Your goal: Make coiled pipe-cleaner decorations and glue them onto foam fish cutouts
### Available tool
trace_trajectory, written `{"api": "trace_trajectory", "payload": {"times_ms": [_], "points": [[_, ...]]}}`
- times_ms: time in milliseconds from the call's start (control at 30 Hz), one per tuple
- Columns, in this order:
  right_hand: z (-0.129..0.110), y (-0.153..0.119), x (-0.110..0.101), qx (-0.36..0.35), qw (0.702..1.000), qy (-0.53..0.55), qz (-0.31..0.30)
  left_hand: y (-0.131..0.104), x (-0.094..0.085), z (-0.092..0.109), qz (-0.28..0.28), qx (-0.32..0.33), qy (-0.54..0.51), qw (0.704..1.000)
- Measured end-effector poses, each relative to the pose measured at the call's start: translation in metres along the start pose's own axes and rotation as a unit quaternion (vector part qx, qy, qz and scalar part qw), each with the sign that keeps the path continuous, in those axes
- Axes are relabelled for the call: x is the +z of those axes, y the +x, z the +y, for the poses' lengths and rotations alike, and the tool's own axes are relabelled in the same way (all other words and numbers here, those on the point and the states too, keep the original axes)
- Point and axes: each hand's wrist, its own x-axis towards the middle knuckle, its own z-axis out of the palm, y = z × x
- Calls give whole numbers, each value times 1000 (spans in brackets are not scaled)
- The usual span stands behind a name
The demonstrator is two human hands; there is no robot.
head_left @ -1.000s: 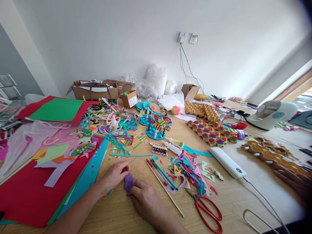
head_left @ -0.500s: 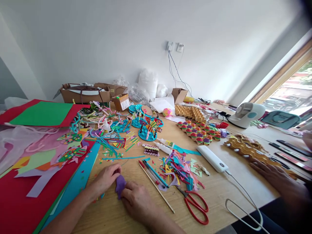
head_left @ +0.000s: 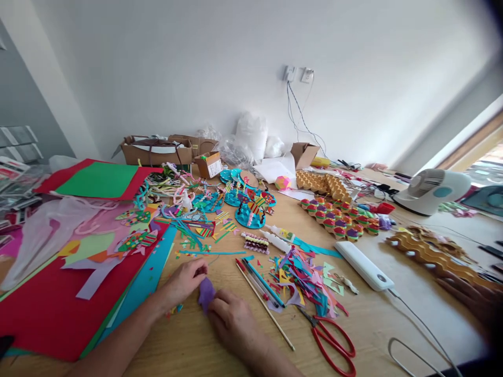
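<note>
A small purple paper cutout (head_left: 206,295) is between my two hands, just above the wooden table or resting on it; I cannot tell which. My left hand (head_left: 186,280) pinches its upper left edge with thumb and fingers. On the lower right edge, the fingers of my right hand (head_left: 233,317) are closed over the paper. Right of my hands lie several pens (head_left: 261,283) and a thin wooden stick (head_left: 271,314). Red-handled scissors (head_left: 334,340) lie farther right, below a heap of coloured paper scraps (head_left: 304,277).
Large red paper sheets (head_left: 51,314) cover the left side. Blue decorated discs (head_left: 250,218) and painted egg-carton pieces (head_left: 340,217) stand behind. A white power bank (head_left: 363,265) trails a cable at right. Another person's hand (head_left: 467,296) rests by a bare egg carton (head_left: 428,254).
The view has turned left, so everything sits farther right in the picture and more of the left side shows. Both hands keep hold of the purple paper.
</note>
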Motion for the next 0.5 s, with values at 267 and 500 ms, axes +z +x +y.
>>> {"api": "trace_trajectory", "payload": {"times_ms": [267, 500], "points": [[1, -1, -5, 39, 996, 79, 29, -15, -51, 34, 57, -2, 14, 998], [-1, -2, -9, 52, 995, 81, 0, -34, -154, 32, 203, -25, 270, 941]]}}
